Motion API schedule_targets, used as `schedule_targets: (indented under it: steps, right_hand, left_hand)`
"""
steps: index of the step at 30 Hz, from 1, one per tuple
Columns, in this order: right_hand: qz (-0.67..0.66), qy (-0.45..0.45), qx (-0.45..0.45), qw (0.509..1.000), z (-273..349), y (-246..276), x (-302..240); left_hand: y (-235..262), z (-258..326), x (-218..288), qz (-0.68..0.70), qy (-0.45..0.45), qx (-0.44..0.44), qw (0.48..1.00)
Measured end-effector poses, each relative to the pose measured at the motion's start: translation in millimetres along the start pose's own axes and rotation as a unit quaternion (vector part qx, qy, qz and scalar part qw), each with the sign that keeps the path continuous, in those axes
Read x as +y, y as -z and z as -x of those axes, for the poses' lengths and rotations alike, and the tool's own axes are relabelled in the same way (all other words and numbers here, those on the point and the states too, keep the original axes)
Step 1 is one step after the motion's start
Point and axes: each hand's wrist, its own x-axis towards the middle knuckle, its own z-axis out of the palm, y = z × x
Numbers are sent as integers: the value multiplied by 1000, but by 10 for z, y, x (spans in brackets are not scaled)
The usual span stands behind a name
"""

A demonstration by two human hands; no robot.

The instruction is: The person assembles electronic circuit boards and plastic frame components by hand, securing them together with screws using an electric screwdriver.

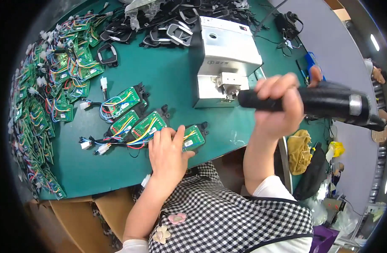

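Green-topped workbench [176,80] beside a grey floor [349,55] under ceiling lights

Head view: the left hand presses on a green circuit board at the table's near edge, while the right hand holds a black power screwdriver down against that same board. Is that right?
Not quite. In the head view the right hand holds the black power screwdriver raised and roughly level, off to the right near the metal machine, not against the board. The left hand does press on a green circuit board near the table's near edge.

matt green table [176,80], brushed metal box [227,50]
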Motion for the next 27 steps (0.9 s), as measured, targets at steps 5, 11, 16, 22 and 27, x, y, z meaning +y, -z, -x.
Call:
schedule_targets:
  steps: [5,11,16,22,27]
  right_hand:
    - [112,12,-23,993,-211,64,190]
    - [114,-133,-16,984,53,54,73]
    - [42,-147,13,988,561,86,-69]
    - [90,-182,-23,979,704,110,48]
    - [71,-226,-41,971,715,160,137]
  left_hand:
    - [66,-22,15,-3,5,9,1000]
    - [-9,73,-110,16,7,37,999]
    - [-20,59,-99,35,6,54,998]
    - [-27,64,-105,32,13,49,998]
    - [-24,66,-118,41,16,38,998]
